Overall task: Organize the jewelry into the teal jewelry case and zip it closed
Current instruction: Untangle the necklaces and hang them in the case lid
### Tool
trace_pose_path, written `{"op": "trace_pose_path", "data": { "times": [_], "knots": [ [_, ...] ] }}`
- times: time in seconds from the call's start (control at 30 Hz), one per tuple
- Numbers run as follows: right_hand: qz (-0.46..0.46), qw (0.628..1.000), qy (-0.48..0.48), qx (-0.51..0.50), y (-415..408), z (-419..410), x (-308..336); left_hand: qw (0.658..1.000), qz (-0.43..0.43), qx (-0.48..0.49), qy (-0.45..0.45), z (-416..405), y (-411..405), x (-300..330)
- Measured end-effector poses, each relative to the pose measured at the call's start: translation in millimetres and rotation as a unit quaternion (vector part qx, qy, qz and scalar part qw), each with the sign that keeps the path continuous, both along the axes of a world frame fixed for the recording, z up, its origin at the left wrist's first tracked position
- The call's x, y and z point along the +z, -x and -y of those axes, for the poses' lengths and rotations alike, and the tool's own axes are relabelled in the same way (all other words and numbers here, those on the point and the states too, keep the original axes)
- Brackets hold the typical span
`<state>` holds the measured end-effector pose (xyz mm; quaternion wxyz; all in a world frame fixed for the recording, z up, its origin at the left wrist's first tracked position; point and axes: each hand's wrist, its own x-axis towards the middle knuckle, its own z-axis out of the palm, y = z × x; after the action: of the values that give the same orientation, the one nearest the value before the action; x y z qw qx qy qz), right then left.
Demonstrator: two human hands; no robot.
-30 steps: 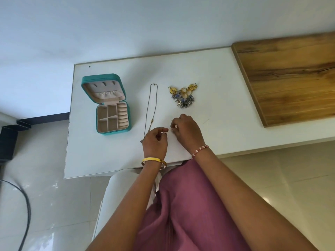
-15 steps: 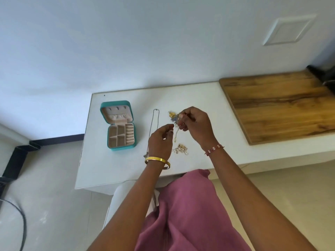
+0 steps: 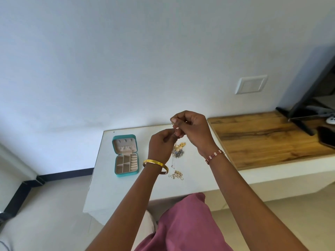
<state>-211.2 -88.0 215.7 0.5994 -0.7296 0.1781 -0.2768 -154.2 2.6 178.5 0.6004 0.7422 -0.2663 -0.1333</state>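
Observation:
The teal jewelry case (image 3: 125, 156) lies open on the white table (image 3: 107, 187), lid back, beige compartments showing. My left hand (image 3: 160, 144) and my right hand (image 3: 192, 129) are raised together above the table, both pinching a thin gold chain (image 3: 173, 160) that hangs down between them. Behind the chain, a cluster of gold and blue earrings (image 3: 179, 150) lies on the table. A small heap of gold chain (image 3: 176, 175) rests near the front edge. The long necklace seen earlier is hidden behind my left hand.
A wooden board (image 3: 262, 140) covers the surface to the right, with a dark screen stand (image 3: 306, 115) and a white object at its far end. A wall switch plate (image 3: 251, 84) is on the wall. A pink garment (image 3: 184, 225) covers my lap.
Both hands rose from the table's front edge, lifting a thin chain upward. The view tilted up, showing more wall. A small chain heap now lies where the hands were.

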Motion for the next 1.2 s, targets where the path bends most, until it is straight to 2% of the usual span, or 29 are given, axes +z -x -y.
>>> {"op": "trace_pose_path", "data": {
  "times": [0.17, 0.47, 0.63, 0.77, 0.87, 1.2],
  "knots": [
    [-0.001, 0.996, 0.088, -0.029, 8.7, -11.2, 21.0, 0.998, -0.017, -0.02, 0.052, -15.9, 10.0, 31.0],
    [0.013, 0.993, 0.11, -0.049, 25.5, -32.6, 45.8, 0.994, -0.018, -0.011, 0.109, -39.6, 18.0, 62.4],
    [0.026, 0.998, 0.034, -0.056, 38.9, -42.9, 42.7, 0.991, -0.044, -0.006, 0.129, -47.3, 23.9, 70.9],
    [0.001, 0.997, -0.073, -0.016, 48.9, -52.7, 27.9, 0.985, -0.08, 0.013, 0.152, -52.4, 26.5, 77.1],
    [-0.016, 0.993, -0.116, 0.013, 51.5, -59.7, 19.8, 0.985, -0.085, 0.026, 0.146, -55.5, 27.4, 78.2],
    [-0.002, 0.997, -0.064, 0.031, 52.5, -64.3, 20.0, 0.983, -0.101, 0.035, 0.146, -63.2, 28.7, 79.2]
  ]
}}
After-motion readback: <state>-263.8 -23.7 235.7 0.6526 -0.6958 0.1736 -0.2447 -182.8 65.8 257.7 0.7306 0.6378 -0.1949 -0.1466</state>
